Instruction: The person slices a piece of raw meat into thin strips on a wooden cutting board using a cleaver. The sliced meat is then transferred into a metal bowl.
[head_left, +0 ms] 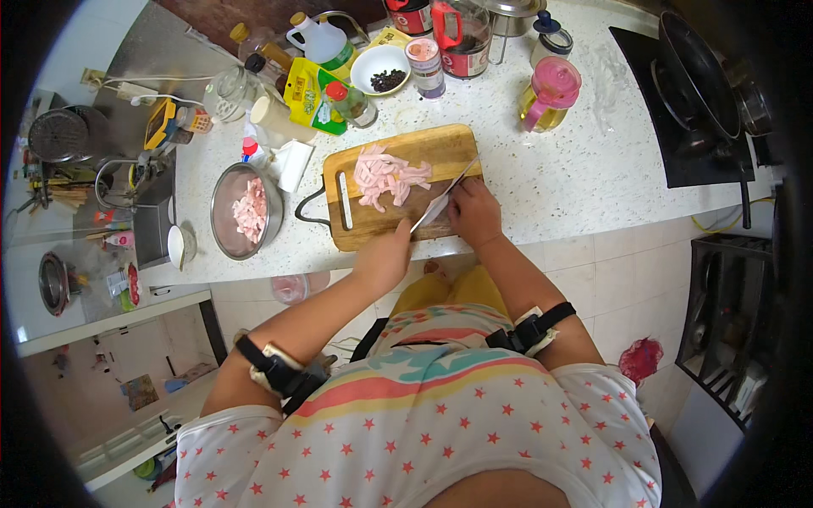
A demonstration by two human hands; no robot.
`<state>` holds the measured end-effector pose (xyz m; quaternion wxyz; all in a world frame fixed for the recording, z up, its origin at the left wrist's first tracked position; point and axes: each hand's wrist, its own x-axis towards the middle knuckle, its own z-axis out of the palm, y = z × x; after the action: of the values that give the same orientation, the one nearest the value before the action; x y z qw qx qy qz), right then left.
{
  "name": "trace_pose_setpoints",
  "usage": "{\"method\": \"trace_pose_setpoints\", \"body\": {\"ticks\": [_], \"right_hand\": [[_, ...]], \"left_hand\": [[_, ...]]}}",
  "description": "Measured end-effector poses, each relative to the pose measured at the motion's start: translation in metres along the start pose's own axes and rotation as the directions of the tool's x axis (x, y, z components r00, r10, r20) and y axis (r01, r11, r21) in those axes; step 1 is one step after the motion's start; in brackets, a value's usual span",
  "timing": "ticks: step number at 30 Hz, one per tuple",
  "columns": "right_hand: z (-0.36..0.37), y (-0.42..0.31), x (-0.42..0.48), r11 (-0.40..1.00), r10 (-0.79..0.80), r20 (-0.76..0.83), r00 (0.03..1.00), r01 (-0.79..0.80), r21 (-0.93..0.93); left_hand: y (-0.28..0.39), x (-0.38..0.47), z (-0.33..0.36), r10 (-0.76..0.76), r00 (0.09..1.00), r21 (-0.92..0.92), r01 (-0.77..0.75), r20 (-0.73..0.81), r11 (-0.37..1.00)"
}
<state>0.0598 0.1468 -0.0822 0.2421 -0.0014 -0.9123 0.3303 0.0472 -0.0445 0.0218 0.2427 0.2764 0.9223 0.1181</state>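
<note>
My left hand [384, 254] grips a kitchen knife [438, 202] at its near end, and the blade slants away to the upper right across a wooden cutting board [394, 233]. On the blade's right side, my right hand [475, 213] rests on the board with its fingers curled near the edge of the knife. Whatever may lie beneath those fingers is hidden. Pale pink meat strips [384, 178] form a loose pile on the board, left of the blade. Left of the board stands a steel bowl [217, 213] with small cut meat pieces [250, 209] inside.
Behind the board stand a white bowl [365, 66] of dark bits, a red-capped bottle [361, 108] and a green-yellow pouch [311, 95]. A pink-lidded oil jug [551, 95] is to the right. Farther right, a pan [698, 76] sits over the black cooktop [689, 171]. At left is a sink [155, 222].
</note>
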Motion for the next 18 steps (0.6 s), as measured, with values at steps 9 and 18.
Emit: {"method": "trace_pose_setpoints", "body": {"ticks": [9, 18], "right_hand": [[0.002, 0.004, -0.003, 0.999, 0.018, -0.004, 1.000, -0.018, 0.051], [0.005, 0.003, -0.004, 0.999, 0.023, -0.006, 1.000, -0.022, 0.026]], "left_hand": [[0.002, 0.037, 0.014, 0.083, 0.993, 0.023, -0.081, -0.082, 0.996], [-0.012, -0.005, 0.007, 0.005, 1.000, 0.029, -0.005, -0.014, 1.000]]}}
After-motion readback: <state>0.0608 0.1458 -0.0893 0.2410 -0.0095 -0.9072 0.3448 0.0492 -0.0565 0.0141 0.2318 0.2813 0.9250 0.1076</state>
